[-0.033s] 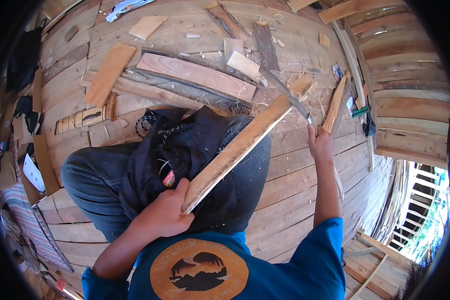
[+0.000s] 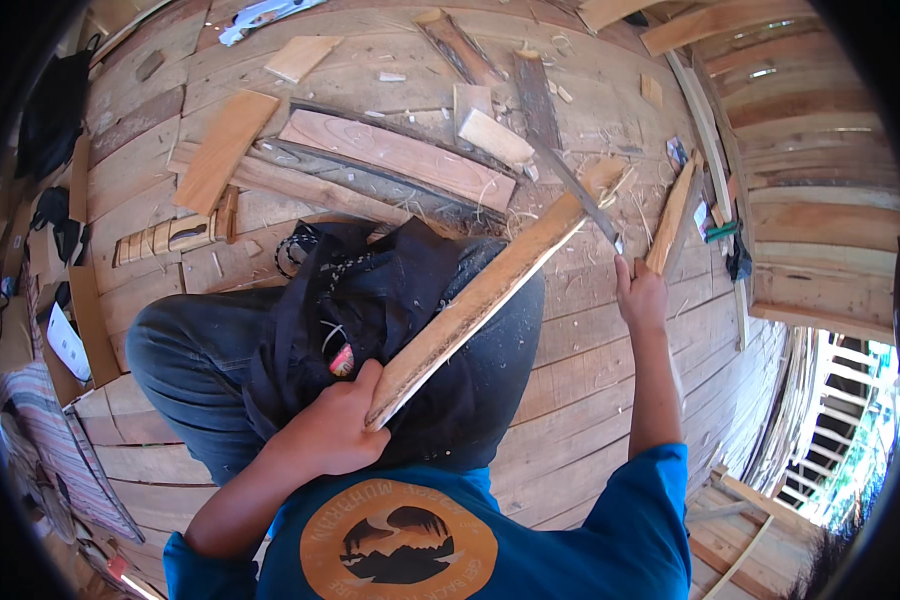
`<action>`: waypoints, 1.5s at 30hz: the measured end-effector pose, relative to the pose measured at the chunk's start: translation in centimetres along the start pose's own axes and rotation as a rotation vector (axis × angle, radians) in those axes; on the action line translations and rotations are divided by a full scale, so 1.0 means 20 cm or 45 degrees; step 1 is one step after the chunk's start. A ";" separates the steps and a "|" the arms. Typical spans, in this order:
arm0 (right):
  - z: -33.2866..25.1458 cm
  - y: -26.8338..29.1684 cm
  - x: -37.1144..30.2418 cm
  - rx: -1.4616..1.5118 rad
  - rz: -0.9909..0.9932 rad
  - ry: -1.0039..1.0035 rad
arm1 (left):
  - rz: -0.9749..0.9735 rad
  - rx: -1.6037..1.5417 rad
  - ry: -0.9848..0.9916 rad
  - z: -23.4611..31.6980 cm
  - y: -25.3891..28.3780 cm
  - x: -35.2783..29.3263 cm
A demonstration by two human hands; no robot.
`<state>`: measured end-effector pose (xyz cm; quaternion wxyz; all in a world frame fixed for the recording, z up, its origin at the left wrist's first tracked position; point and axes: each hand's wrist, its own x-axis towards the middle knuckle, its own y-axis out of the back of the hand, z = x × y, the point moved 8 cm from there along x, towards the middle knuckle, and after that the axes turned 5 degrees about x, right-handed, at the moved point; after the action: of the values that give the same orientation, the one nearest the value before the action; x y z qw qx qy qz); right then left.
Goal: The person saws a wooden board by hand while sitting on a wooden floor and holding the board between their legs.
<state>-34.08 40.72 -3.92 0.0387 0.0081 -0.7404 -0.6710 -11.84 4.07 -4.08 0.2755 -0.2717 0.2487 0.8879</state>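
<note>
Plank [image 2: 490,290]: long, narrow, pale raw wood, rough-edged, lying slantwise across the lap from about 7 o'clock up to 1 o'clock of centre; near end gripped by left hand [image 2: 335,430], fingers curled shut round its lower edge, thumb on top; far end reaches a long dark blade [image 2: 580,195]. Right hand [image 2: 642,292]: at 3 o'clock of centre, fingers closed round the blade's handle, arm stretched straight out; blade runs up toward 12 o'clock and crosses the plank's tip. Black bag [image 2: 370,300]: soft dark fabric, crumpled, open-mouthed, resting on the lap under the plank; inside, a small red-and-white item [image 2: 342,360], kind cannot be told, and coiled black cord [image 2: 295,250] at its 10 o'clock rim. Jeans [image 2: 185,365]: blue denim, knee bent toward 9 o'clock. Shirt [image 2: 530,530]: blue, round orange-and-dark print. Floor [image 2: 590,400]: weathered boards, littered with thin pale shavings. Offcuts at 12 o'clock: broad reddish board [image 2: 400,160], smooth-faced, on darker bark-edged slabs; flat tan board [image 2: 225,150] at 10 o'clock; small pale block [image 2: 495,138]; short stick [image 2: 673,215] just beside the right hand, tilted. Bundle of small slats [image 2: 175,235] at 9 o'clock. Green-handled tool [image 2: 722,232] at 2 o'clock, near the wall.
</note>
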 end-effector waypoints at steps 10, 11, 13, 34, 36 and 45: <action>0.09 -0.03 -0.03 -0.114 0.011 0.013 | -0.006 -0.016 -0.011 -0.05 -0.02 -0.06; 0.17 -0.01 0.03 -0.106 0.025 -0.125 | 0.008 0.015 -0.012 -0.03 0.00 -0.05; 0.08 0.00 0.01 -0.044 -0.052 -0.078 | -0.033 -0.035 0.016 -0.05 -0.01 -0.03; -0.16 -0.09 -0.26 0.704 -0.093 -0.254 | -0.278 -0.281 0.044 -0.14 -0.04 -0.04; -0.36 -0.07 -0.38 0.764 -0.134 -0.170 | -0.374 -0.436 -0.010 -0.21 -0.09 -0.04; -0.49 0.09 -0.45 0.383 -0.257 -0.023 | -0.625 -0.607 0.096 -0.24 -0.13 -0.10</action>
<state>-24.35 31.70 -1.63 -0.0372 0.0820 -0.8281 -0.5534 -7.20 2.42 -7.11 0.4003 -0.4130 -0.0286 0.8176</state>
